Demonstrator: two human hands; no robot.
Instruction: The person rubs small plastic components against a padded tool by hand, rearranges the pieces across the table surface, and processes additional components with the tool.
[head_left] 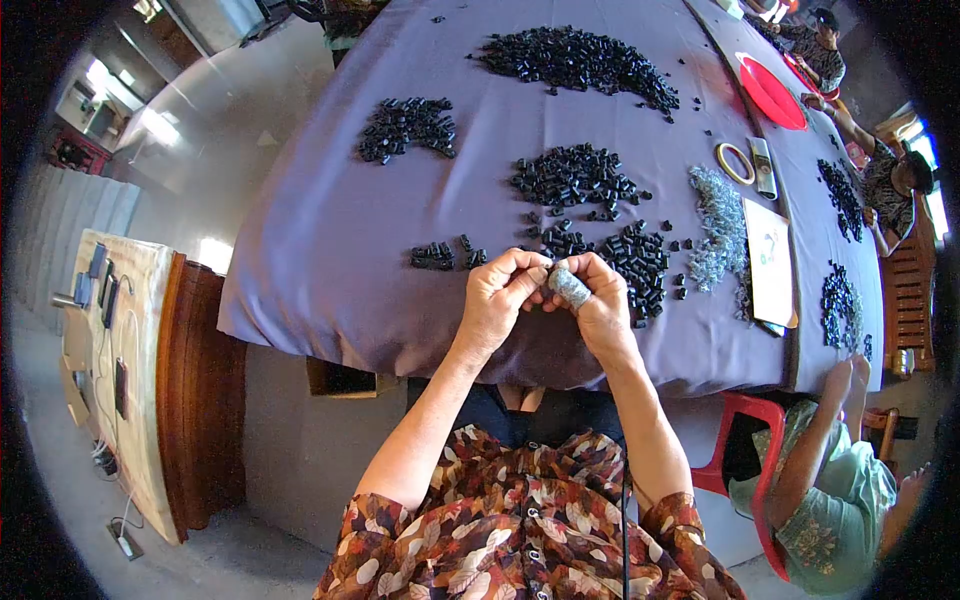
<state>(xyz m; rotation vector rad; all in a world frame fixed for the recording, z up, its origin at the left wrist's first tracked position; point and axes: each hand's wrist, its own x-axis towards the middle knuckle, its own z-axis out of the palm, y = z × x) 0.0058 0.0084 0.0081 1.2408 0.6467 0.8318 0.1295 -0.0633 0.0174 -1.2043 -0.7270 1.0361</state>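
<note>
My left hand (pixel 494 302) and my right hand (pixel 606 308) meet above the near edge of the cloth-covered table, fingertips almost touching. Both are closed in a pinch, and whatever lies between the fingertips is too small and hidden to make out. A grey wrap (pixel 569 287) covers one digit of the right hand. Just beyond and beside the right hand lies a heap of small black cylindrical pieces (pixel 640 262). A smaller cluster of black pieces (pixel 433 256) sits left of my left hand.
More black pieces form heaps farther back (pixel 575 178), (pixel 408 128). Clear small parts (pixel 717 230) lie at right, beside a white card (pixel 768 262), a tape roll (pixel 735 163) and a red basin (pixel 771 92). Other people sit along the right. A side table (pixel 145 380) stands at left.
</note>
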